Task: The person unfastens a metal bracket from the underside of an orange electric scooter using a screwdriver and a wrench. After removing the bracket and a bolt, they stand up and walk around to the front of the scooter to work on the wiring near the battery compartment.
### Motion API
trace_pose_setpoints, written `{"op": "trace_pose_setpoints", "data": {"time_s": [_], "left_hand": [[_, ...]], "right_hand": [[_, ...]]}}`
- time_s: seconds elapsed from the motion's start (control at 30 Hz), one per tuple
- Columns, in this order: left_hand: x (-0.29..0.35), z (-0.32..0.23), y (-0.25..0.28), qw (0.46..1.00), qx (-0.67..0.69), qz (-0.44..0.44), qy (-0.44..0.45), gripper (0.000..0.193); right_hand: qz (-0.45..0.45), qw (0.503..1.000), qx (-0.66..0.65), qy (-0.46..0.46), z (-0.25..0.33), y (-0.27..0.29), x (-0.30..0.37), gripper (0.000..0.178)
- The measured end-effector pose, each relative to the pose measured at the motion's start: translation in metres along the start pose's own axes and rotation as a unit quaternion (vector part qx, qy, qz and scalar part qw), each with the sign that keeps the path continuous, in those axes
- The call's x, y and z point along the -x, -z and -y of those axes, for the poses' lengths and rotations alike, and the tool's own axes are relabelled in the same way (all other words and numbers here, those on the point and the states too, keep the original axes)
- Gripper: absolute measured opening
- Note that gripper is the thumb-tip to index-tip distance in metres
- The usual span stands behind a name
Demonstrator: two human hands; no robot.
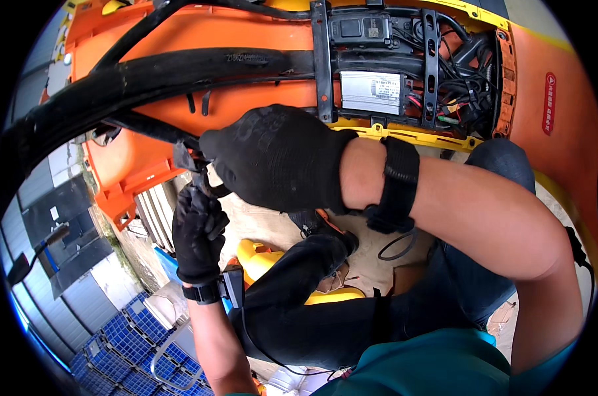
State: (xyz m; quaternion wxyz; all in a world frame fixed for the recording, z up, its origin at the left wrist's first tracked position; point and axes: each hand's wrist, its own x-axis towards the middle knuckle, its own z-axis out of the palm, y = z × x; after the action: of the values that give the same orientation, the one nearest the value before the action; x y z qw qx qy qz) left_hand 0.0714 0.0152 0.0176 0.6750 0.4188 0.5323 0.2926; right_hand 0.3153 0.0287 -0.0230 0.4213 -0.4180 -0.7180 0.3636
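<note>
My right hand (272, 158), in a black knit glove, reaches across to the left and is closed beside a black metal part (192, 158) at the end of a frame tube. Its fingertips are turned away, so what they grip is hidden. Just below, my left hand (200, 231), also in a black glove, is raised with its fingers curled in at the lower end of that part. Whatever it pinches is too small or covered to name. The part joins the black tubular frame (266, 63) of an orange-bodied scooter.
A silver controller box (371, 92) and bundled black wires (467, 86) sit in the frame at upper right. Orange panels (246, 96) surround it. Yellow pieces (259, 257) lie on the floor beside my legs. Blue crates (130, 336) stand at lower left, below a mirror (21, 267).
</note>
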Motion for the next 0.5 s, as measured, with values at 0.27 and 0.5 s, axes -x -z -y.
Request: {"op": "trace_pose_setpoints", "data": {"time_s": [0.27,0.5], "left_hand": [[0.000,0.010,-0.039,0.909,-0.302,-0.242,-0.157,0.019],[0.009,0.000,0.009,0.925,-0.350,-0.141,-0.041,0.019]], "right_hand": [[0.029,0.996,0.032,-0.078,0.026,0.035,0.011,0.023],[0.098,0.993,0.054,-0.035,0.020,0.058,0.013,0.026]]}}
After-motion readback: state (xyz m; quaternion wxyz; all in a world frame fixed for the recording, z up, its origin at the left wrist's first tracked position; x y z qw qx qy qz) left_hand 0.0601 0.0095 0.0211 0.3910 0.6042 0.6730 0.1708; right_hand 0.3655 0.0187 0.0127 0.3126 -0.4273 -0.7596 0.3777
